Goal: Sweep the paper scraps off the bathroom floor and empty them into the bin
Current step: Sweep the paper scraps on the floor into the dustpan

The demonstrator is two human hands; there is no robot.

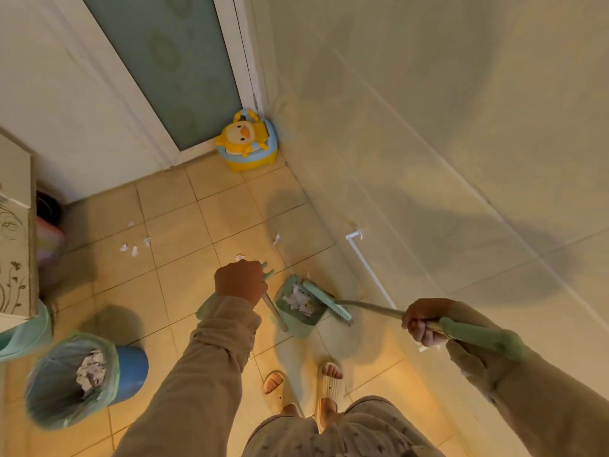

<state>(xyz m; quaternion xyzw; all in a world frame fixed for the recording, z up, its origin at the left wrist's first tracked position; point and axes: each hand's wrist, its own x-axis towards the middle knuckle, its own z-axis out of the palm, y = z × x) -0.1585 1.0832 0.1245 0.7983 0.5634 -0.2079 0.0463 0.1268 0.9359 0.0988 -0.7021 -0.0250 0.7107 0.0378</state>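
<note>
Scraps (pixel 299 301) partly gathered in dustpan (pixel 298 308) beside wall, more loose (pixel 133 247) on floor (pixel 184 206) beyond it, left hand (pixel 240 282) clamped on dustpan handle, right hand (pixel 425 321) on broom (pixel 329 303), bin (pixel 74 379) left of dustpan, emptying undone.

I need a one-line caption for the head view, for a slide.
Left hand holds dustpan with scraps; right hand holds broom; more scraps lie near the bin.
</note>
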